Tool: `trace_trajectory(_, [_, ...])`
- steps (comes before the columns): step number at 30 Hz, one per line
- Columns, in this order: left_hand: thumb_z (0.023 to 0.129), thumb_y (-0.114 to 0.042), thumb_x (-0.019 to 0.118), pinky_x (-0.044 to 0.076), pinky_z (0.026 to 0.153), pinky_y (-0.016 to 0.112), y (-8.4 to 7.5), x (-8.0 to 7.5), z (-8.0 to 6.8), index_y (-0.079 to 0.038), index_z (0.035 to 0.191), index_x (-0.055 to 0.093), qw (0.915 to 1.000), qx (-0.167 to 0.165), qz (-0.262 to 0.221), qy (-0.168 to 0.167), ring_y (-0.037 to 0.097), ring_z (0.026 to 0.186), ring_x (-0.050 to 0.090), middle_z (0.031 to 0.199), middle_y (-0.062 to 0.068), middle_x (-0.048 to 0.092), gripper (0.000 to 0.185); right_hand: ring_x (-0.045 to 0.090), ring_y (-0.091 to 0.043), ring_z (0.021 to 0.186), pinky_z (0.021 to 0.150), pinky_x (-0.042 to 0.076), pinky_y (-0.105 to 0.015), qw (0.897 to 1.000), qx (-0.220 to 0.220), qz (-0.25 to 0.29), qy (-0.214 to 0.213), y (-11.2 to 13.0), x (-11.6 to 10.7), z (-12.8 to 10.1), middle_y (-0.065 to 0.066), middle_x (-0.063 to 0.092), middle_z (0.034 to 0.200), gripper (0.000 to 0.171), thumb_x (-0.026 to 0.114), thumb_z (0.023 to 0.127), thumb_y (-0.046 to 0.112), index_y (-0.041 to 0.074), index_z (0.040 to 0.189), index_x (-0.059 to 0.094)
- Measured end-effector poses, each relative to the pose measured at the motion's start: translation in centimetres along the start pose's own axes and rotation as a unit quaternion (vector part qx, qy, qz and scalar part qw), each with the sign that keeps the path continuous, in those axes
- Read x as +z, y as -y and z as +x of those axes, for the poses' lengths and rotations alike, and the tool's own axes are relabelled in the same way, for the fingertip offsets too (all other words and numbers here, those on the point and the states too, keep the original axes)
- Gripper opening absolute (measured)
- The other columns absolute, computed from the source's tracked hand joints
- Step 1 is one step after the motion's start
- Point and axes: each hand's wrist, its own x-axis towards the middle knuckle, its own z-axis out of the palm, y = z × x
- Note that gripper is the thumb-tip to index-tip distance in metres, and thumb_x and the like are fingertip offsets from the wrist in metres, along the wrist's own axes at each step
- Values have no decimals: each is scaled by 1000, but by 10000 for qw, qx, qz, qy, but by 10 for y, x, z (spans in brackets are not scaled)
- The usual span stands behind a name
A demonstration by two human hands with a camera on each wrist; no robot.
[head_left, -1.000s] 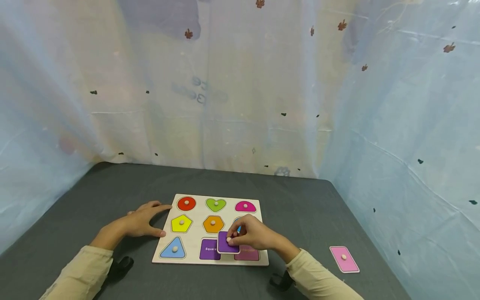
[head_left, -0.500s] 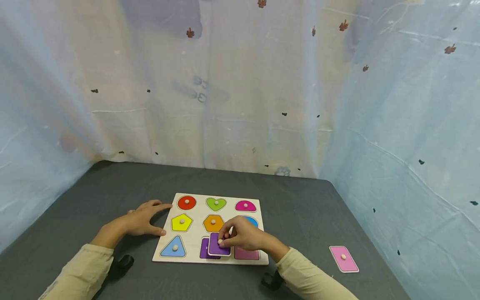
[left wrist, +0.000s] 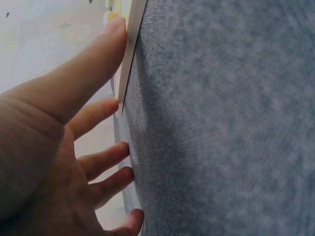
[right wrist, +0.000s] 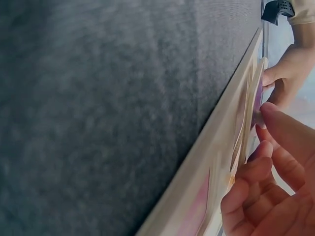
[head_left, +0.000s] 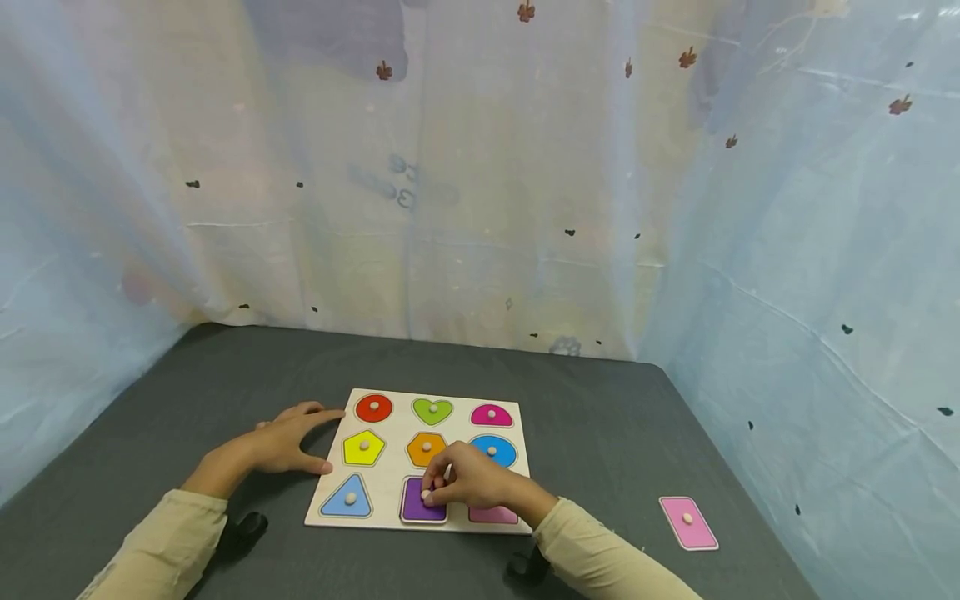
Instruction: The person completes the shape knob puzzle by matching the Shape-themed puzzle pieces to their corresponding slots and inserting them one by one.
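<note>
— Purple is what I've got: in the head view my right hand [head_left: 468, 483] has its grip pinched on the little knob of the purple square piece [head_left: 420, 504], which sits in the middle recess of the near row of the wooden shape board [head_left: 390, 479].

— And your other hand?

— My left hand [head_left: 281, 442] lies flat with fingers straight, holding nothing, thumb and forefinger against the board's left edge, I'd say to keep it from sliding. On the right, the pink recess [head_left: 495, 515] has no piece in it; the pink rectangle piece [head_left: 688, 522] lies well apart on the grey surface [head_left: 600, 417], with open felt between.

— What does the left wrist view add?

— My left hand [left wrist: 64, 147] spread open, thumb tip touching the thin edge of the board [left wrist: 129, 54]. Beyond that, bare grey felt [left wrist: 221, 123].

— And the right wrist?

— It looks along the board's near edge [right wrist: 216, 142]. My fingertips [right wrist: 275, 115] are curled in at the purple piece [right wrist: 257, 93], which lies nearly level with the board face. Whether it is fully seated I cannot tell. My left hand [right wrist: 288, 73] shows at the far end.
</note>
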Motion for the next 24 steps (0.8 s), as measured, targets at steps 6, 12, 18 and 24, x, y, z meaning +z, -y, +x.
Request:
trace_trajectory(6, [76, -53, 84, 26, 96, 88, -1, 0, 0, -15, 152, 44, 10000, -43, 1, 15, 56, 136, 37, 150, 31, 38, 94, 48, 0, 63, 60, 43, -13, 9999, 91, -115, -64, 2, 3, 2, 4, 55, 70, 7, 78, 88, 8, 4, 85, 74])
trace_trajectory(12, [76, -53, 84, 25, 96, 88, -1, -1, -1, -15, 152, 44, 10000, -33, -12, 6, 56, 136, 37, 150, 31, 38, 94, 48, -3, 63, 60, 42, -13, 9998, 103, -110, -91, 3, 3, 4, 3, 55, 70, 7, 78, 88, 7, 4, 84, 73])
trace_trajectory(18, [76, -53, 84, 25, 96, 88, -2, -1, -1, -15, 152, 44, 10000, -14, -8, -5, 57, 136, 36, 150, 31, 38, 94, 48, -3, 63, 60, 42, -13, 9996, 169, -147, -146, 2, 4, 5, 4, 55, 69, 8, 79, 88, 8, 5, 84, 73])
trace_trajectory(24, [76, -53, 84, 25, 95, 89, 0, 1, 0, -15, 152, 44, 10000, 8, -2, -12, 57, 137, 36, 150, 31, 38, 94, 48, -3, 62, 59, 41, -14, 9995, 220, -161, -176, 2, 4, 6, 4, 55, 69, 7, 79, 88, 8, 5, 84, 73])
